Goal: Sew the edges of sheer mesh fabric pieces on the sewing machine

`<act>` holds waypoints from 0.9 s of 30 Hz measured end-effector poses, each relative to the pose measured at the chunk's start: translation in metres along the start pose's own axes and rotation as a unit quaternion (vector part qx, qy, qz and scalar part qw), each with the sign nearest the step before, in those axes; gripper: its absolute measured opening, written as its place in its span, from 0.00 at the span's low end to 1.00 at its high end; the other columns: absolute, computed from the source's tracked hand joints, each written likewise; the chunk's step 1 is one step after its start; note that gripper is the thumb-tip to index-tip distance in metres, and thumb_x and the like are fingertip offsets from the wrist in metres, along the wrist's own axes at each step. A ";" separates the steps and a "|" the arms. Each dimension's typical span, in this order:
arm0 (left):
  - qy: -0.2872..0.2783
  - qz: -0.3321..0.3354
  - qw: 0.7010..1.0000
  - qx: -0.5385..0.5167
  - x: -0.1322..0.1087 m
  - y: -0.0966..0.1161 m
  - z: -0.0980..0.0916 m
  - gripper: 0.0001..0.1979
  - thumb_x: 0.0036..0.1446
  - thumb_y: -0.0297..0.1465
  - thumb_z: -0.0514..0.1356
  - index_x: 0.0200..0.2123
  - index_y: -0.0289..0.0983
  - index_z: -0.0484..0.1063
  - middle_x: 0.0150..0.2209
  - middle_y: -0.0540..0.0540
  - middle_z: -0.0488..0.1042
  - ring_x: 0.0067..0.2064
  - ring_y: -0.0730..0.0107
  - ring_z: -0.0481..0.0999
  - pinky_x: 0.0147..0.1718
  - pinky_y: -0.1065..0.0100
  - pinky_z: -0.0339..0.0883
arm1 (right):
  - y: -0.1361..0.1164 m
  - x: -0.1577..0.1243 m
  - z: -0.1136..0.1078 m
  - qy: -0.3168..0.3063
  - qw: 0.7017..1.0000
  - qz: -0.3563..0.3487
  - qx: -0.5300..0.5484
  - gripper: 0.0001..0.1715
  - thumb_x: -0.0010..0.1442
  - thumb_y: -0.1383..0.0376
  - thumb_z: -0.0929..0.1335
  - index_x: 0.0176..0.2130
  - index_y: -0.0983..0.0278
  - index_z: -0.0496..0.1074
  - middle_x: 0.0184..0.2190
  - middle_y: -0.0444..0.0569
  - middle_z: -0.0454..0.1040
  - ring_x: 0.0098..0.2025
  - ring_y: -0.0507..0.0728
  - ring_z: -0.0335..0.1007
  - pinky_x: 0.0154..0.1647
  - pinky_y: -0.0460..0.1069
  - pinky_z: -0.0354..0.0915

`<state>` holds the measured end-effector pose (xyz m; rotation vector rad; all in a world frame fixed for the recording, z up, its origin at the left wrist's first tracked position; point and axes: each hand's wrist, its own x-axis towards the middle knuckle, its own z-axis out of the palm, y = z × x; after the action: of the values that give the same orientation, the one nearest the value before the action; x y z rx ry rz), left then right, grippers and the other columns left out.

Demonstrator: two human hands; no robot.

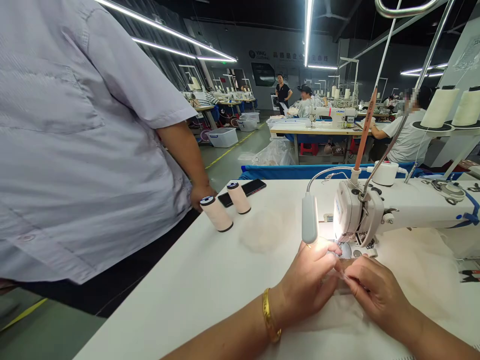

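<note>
Just in front of the sewing machine's [354, 210] needle area, both hands pinch a sheer pale fabric [416, 270]. My left hand [313, 275], with a gold bangle [270, 316] at the wrist, has thumb and fingers closed on the cloth's edge. Close beside it, my right hand [378, 287] is closed on the same fabric, fingertips nearly touching the left ones. The fabric spreads to the right under the machine arm and below the hands. A lit lamp [309, 217] shines on the left hand. The needle and presser foot are partly hidden.
Two peach thread cones [217, 214] and a dark phone [258, 186] lie at the table's [180, 290] far left. A person in a grey shirt [86, 150] stands close at the left edge. Thread cones [438, 107] stand at the right. Other workers and machines are behind.
</note>
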<state>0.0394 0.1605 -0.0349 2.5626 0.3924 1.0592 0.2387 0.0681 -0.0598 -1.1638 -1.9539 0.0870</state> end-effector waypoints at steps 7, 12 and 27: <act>0.024 0.045 0.997 0.055 -0.001 -0.003 0.001 0.08 0.67 0.23 0.53 0.39 0.40 0.70 0.45 0.47 0.78 0.42 0.64 0.73 0.44 0.60 0.59 | -0.005 0.002 -0.001 0.025 0.999 -0.007 -0.025 0.07 0.73 0.71 0.64 0.44 0.58 0.66 0.34 0.43 0.74 0.32 0.54 0.67 0.35 0.49 0.65; 0.024 0.046 0.997 0.056 -0.001 -0.002 0.003 0.07 0.66 0.23 0.55 0.39 0.40 0.69 0.44 0.48 0.79 0.42 0.64 0.73 0.44 0.60 0.58 | -0.006 0.004 -0.002 0.041 0.998 -0.031 -0.042 0.12 0.71 0.73 0.63 0.51 0.59 0.68 0.38 0.47 0.75 0.37 0.56 0.70 0.36 0.49 0.68; -0.074 0.006 0.984 -0.164 0.001 0.063 -0.023 0.06 0.62 0.27 0.63 0.34 0.41 0.68 0.40 0.51 0.78 0.41 0.69 0.76 0.47 0.63 0.69 | -0.057 -0.008 -0.062 -0.146 0.945 0.203 0.211 0.11 0.73 0.54 0.67 0.39 0.56 0.71 0.32 0.43 0.77 0.32 0.55 0.74 0.31 0.46 0.69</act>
<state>0.0316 0.1090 0.0070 2.3292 0.1493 0.8494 0.2436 0.0088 0.0002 -1.2896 -1.7839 0.8969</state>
